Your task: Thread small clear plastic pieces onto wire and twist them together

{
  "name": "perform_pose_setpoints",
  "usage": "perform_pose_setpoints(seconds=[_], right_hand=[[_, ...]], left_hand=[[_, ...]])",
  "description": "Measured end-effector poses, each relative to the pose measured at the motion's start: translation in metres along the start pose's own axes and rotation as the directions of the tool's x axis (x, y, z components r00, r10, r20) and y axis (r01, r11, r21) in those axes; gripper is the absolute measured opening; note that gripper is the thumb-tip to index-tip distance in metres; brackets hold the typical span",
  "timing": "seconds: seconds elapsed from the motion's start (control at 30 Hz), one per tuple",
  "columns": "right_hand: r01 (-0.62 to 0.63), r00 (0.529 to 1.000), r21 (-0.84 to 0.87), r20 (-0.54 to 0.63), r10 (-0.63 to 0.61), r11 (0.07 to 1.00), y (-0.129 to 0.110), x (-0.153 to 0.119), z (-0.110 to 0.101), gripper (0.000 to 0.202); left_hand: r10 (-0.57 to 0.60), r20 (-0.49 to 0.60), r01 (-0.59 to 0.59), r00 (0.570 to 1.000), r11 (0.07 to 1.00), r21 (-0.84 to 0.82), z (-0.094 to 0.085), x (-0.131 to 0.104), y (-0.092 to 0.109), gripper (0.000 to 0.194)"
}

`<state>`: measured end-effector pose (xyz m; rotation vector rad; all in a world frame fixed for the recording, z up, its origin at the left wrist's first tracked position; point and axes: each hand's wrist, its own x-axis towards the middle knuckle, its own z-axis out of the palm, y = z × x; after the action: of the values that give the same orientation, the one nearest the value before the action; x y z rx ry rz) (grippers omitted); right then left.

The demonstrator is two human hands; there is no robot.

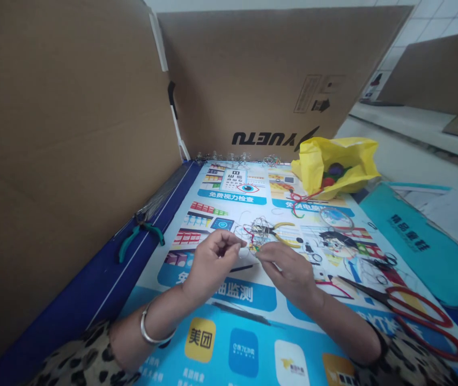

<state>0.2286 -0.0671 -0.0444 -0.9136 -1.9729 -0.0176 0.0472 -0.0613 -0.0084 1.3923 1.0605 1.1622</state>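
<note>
Head view shows the left hand [212, 262] and right hand [291, 271] slightly apart, each with thumb and fingertips pinched closed; what they grip is too fine to make out. One wire tangle [261, 230] lies on the table [253, 321] just beyond the gap between them, nearest the right fingertips. Two pliers are out: yellow-handled pliers [285, 235] against the tangle, and green-handled pliers [142, 236] left of the left hand. One large pair of red-handled scissors [406, 305] lies right of the right hand, and one open yellow bag [337, 166] stands farther back.
</note>
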Motion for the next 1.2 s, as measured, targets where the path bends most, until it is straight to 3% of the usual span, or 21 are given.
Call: perform_pose_setpoints(seconds=[0.17,0.27,0.33,0.47,0.57,0.67,0.8,1.03,1.2], right_hand=[[-0.129,0.991,0.109,-0.006,0.13,0.986,-0.006,0.001,0.0,0.017],[-0.297,0.954,0.208,0.015,0.301,0.932,-0.012,0.002,0.0,0.014],[-0.442,0.893,0.297,0.055,0.447,0.846,-0.015,0.002,0.001,0.011],[-0.647,0.734,0.491,0.193,0.651,0.584,-0.021,0.002,0.003,0.008],[-0.699,0.653,0.567,0.258,0.712,0.435,-0.024,0.004,0.003,0.011],[-0.71,0.612,0.596,0.259,0.747,0.375,-0.026,0.008,0.004,0.015],[-0.706,0.598,0.62,0.262,0.758,0.343,-0.027,0.011,0.004,0.022],[-0.685,0.644,0.625,0.278,0.713,0.375,-0.028,0.011,0.004,0.022],[-0.689,0.664,0.593,0.286,0.691,0.416,-0.028,0.011,0.004,0.02]], left_hand=[[0.158,0.065,-0.171,0.985,0.931,0.321,0.004,-0.006,-0.005,0.01],[0.245,0.12,-0.273,0.962,0.878,0.393,0.005,-0.008,-0.012,0.01],[0.298,0.147,-0.332,0.943,0.842,0.426,0.006,-0.008,-0.017,0.012],[0.34,0.147,-0.37,0.929,0.816,0.445,0.007,-0.009,-0.023,0.013],[0.312,0.136,-0.34,0.94,0.84,0.424,0.008,-0.009,-0.023,0.015],[0.269,0.126,-0.297,0.955,0.865,0.405,0.008,-0.01,-0.02,0.014],[0.2,0.078,-0.215,0.977,0.918,0.333,0.008,-0.01,-0.013,0.01],[-0.011,0.026,0.007,1.0,0.99,0.144,0.01,-0.007,-0.014,0.014],[-0.036,0.011,0.035,0.999,0.994,0.105,0.013,-0.006,-0.02,0.022]])
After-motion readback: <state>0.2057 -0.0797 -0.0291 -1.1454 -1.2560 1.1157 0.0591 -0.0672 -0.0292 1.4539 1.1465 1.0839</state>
